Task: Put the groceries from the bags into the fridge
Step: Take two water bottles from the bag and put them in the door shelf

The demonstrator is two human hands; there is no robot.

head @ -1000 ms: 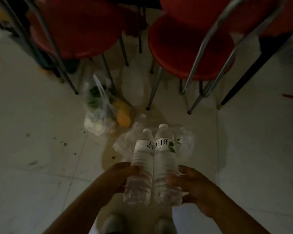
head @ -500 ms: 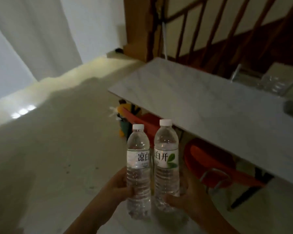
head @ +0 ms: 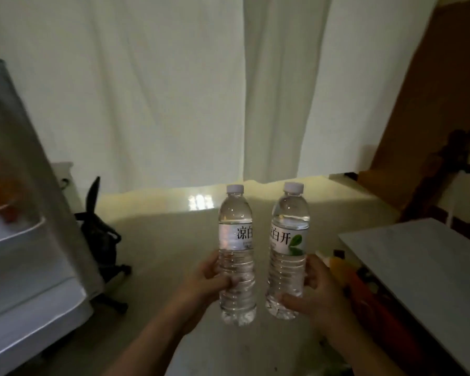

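I hold two clear water bottles upright in front of me, each with a white cap and a white label. My left hand [head: 201, 283] grips the left bottle [head: 236, 240] around its lower half. My right hand [head: 314, 297] grips the right bottle [head: 289, 234], whose label bears a green leaf. A small gap separates the bottles. At the left edge stands the open fridge door [head: 25, 240], with a white door shelf and something orange behind it. The grocery bags are out of view.
A grey marble-look table top [head: 423, 267] juts in at the right, with red and yellow things [head: 345, 270] under its edge. A dark tripod-like stand [head: 98, 234] sits on the pale floor beside the fridge. White curtains [head: 174, 90] hang ahead.
My view has swung left from the bags and red chairs, past the table, to the curtains and the fridge door. The two bottles have come up with my hands and moved slightly apart.
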